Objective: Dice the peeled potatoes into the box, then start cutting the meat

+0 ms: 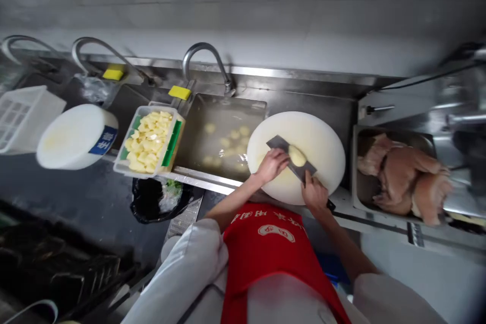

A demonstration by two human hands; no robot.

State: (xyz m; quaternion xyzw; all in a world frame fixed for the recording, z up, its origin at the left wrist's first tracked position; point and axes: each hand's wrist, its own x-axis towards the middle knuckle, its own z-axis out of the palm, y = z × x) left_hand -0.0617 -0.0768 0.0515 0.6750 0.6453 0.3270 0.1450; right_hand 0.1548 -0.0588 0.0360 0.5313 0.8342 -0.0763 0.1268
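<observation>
My right hand (315, 194) grips the handle of a cleaver (302, 168), whose dark blade slants over a round white cutting board (326, 136). A peeled potato (297, 156) lies against the blade, on the side away from my left hand; whether it is whole or a cut piece is not clear. My left hand (272, 164) is at the blade's other side, fingers bent and drawn together close to the metal. What they hold, if anything, is hidden.
Left of the board, a sink (197, 147) holds water and several peeled potatoes (228, 143). A tub (118, 166) of cut potato pieces (150, 139) stands beside it, near another thick white board (72, 136). On the right, a metal tray (356, 162) contains raw meat (404, 172). A faucet (203, 48) arches over the sink.
</observation>
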